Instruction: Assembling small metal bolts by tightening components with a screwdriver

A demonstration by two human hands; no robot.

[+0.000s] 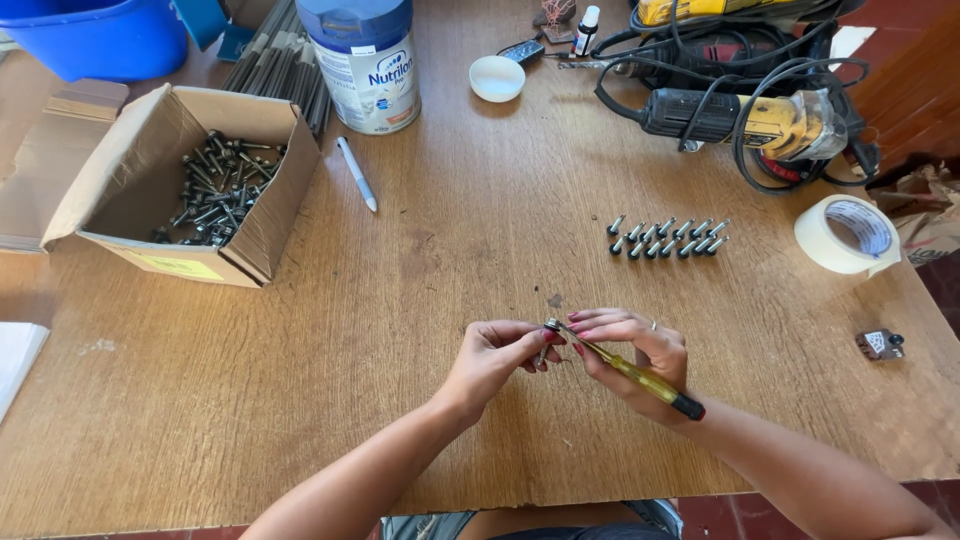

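Just below the frame's centre, a small screw (pixel 550 327) is pinched in the left hand (pixel 495 360), while the right hand (pixel 630 350) grips a yellow-handled screwdriver (pixel 630 372) against it. A slipping tip could probably jab a fingertip. At upper left, a cardboard box (pixel 270 215) holds loose dark screws (pixel 215 185).

An open brown cardboard box (pixel 180 180) sits far left; a blue-and-white labelled tin (pixel 365 65) stands behind, perhaps metal.

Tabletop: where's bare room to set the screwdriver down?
Bare wood lies between the cardboard box and the row of screws, and left of the left hand. The far right corner is crowded with power drills, cords and tape roll.
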